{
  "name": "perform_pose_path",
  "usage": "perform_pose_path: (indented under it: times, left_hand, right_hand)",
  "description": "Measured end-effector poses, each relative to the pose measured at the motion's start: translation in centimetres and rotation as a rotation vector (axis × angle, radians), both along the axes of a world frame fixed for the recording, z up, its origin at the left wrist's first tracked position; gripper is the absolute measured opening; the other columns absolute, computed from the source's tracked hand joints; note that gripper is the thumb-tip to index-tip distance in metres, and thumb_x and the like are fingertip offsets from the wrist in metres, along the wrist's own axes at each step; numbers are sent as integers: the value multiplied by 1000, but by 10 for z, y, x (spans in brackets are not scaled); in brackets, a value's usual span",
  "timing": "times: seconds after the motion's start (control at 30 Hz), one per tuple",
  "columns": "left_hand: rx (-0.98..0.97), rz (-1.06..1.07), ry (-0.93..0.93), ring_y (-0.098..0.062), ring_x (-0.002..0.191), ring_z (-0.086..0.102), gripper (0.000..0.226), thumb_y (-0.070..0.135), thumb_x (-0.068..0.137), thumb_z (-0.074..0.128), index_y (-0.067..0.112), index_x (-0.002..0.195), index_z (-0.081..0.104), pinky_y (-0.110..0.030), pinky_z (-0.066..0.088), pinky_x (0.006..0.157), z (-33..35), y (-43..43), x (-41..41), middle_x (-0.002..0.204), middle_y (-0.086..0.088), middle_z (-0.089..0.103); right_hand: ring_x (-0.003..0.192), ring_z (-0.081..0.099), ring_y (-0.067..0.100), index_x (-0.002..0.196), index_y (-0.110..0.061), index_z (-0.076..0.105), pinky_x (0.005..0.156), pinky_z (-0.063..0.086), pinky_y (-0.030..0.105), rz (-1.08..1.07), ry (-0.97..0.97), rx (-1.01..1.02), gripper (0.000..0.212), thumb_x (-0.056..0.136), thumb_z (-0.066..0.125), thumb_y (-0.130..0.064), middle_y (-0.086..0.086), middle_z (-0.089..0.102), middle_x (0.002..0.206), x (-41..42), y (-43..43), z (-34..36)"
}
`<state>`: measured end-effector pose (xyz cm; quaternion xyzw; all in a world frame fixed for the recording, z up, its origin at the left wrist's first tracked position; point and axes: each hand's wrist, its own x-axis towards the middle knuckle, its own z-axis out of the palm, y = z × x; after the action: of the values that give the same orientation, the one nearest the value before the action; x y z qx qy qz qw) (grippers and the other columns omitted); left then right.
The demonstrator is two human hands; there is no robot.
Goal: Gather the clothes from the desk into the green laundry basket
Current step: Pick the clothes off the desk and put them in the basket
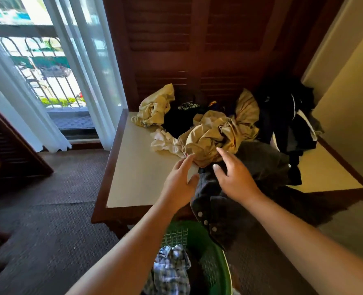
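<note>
Both hands spread open over the desk [133,177], holding nothing. Left hand [179,184] fingertips touch tan shirt [210,137]; right hand [236,177] rests above dark shirt [219,201] draping off near edge. Green basket [210,258] below, checked cloth [170,271] inside.

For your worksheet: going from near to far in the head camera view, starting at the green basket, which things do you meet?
green laundry basket → dark snap-button shirt → tan crumpled garment → black printed shirt

Both bare arms are stretched forward; the left hand [179,184] and right hand [234,177] are held open, fingers spread.
</note>
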<state>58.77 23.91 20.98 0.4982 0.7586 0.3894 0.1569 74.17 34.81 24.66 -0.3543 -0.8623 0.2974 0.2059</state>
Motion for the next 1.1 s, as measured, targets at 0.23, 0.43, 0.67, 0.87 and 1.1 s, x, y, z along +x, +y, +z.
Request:
perform_pose_path:
  times: [0.23,0.43,0.67,0.87,1.1]
  left_hand:
    - [-76,191,21,-31,153,23,96,53,88,74,42,160,13,-35,40,116,-7,110,-14,169,-1,6]
    - [-329,288,-55,-36,156,8,124,75,57,80,67,144,-8,-63,34,116,-24,202,-5,170,2,-7]
    - [-136,324,15,-11,111,65,71,46,75,73,47,142,51,-30,56,90,-38,240,9,127,17,64]
    - [-1,364,25,4,108,66,57,20,74,89,41,124,70,-23,55,90,-28,250,-3,118,21,71]
    - [427,872,-131,-14,94,69,22,33,95,62,25,114,68,-46,59,82,35,244,-2,102,5,72]
  right_hand:
    - [151,27,23,157,-13,30,123,23,37,1,-41,-7,69,100,55,-43,8,32,162,-45,171,-7]
    - [156,2,29,162,-22,12,126,10,43,159,-456,-50,97,89,63,-57,6,0,170,-55,281,-43]
    - [153,-20,33,149,-41,-35,124,3,58,145,-448,-190,153,58,85,-68,-1,-34,163,-60,345,-62]
    - [123,57,17,134,-30,59,102,46,29,217,-291,-525,68,74,82,-53,-7,62,129,-60,367,-88]
    - [103,72,10,114,-23,73,88,57,25,435,298,-858,41,77,86,-11,-4,78,106,-62,331,-28]
